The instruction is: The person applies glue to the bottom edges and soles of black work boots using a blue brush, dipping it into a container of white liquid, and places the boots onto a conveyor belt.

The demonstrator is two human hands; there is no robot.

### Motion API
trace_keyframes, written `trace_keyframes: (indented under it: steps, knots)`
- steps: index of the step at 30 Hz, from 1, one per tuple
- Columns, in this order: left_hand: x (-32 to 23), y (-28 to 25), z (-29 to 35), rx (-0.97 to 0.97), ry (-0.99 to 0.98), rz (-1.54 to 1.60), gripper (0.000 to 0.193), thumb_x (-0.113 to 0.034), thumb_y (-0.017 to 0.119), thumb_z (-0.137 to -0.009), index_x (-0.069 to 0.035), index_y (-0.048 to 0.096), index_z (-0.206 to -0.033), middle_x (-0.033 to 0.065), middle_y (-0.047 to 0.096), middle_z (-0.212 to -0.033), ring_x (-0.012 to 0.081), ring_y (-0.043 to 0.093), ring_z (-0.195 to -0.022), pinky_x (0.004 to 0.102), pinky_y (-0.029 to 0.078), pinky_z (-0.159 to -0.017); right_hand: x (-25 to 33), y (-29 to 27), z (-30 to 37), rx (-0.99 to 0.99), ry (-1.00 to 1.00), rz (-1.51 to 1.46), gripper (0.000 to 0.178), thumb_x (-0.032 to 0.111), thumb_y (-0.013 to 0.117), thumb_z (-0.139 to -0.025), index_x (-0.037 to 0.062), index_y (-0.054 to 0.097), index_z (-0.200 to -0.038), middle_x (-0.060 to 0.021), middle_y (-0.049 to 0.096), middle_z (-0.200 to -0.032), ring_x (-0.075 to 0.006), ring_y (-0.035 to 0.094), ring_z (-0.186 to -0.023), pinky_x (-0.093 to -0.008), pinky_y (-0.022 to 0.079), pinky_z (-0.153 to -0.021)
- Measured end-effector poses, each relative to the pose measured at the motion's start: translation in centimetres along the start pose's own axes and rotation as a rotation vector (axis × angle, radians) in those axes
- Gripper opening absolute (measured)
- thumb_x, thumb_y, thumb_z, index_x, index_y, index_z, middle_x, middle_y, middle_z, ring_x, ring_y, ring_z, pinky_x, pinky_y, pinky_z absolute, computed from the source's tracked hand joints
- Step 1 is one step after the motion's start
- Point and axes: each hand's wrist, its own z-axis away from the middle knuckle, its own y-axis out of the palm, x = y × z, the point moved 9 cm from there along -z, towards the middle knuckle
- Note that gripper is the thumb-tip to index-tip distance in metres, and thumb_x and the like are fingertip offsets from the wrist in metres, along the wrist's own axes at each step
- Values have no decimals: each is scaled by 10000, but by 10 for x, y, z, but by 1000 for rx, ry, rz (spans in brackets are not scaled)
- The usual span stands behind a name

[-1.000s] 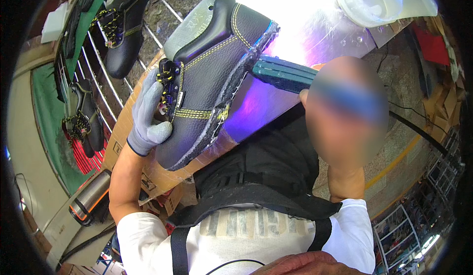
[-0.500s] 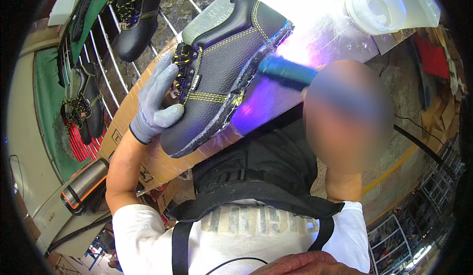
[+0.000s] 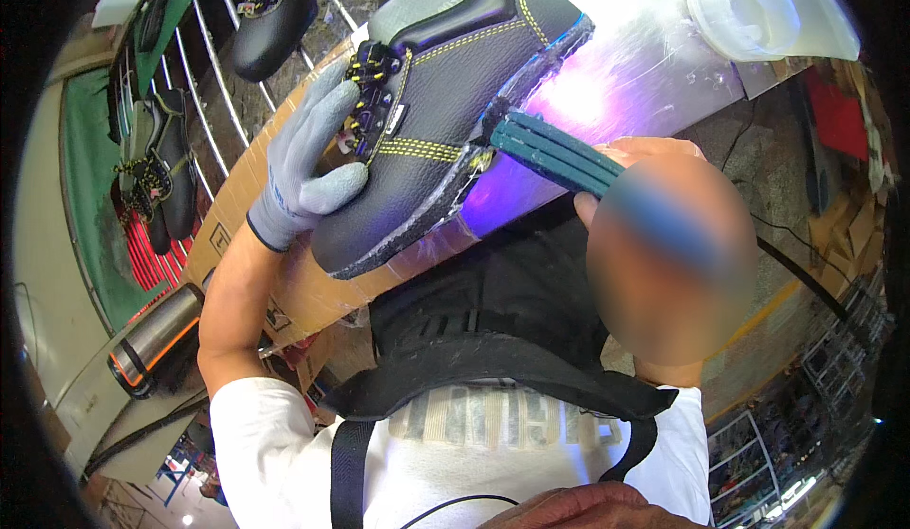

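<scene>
Left hand [image 3: 303, 164], grey-gloved, gripping black boot [image 3: 445, 102] by laced upper, boot tilted above desk [image 3: 626, 83]. Right hand [image 3: 654, 155], mostly blurred, closed on teal tool [image 3: 555, 150]; tool tip touching boot sole edge. Clear plastic container [image 3: 758, 8] on desk.

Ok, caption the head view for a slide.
Gloved left hand steadies a black work boot while the right hand holds a teal tool against its sole edge.
</scene>
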Motion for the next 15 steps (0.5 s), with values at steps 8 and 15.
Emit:
trace_keyframes:
  steps: [8,15]
  knots:
    - [-15,-6,-3,-16,70,-89,701,-324,706,-830,51,544,-1401,311,519,-1447,442,498,-1378,452,411,-1134,15,9,8,60,-2,-16,299,30,806,-717,21,714,-1001,-122,711,-835,-259,704,-697,-321,530,-579]
    - [-7,-10,3,-21,-11,-99,645,-270,641,-893,47,505,-1438,277,487,-1497,416,469,-1406,444,352,-1177,-17,-11,-8,-139,-55,123,132,30,760,-850,-4,713,-969,-116,713,-804,-207,683,-679,-299,540,-606]
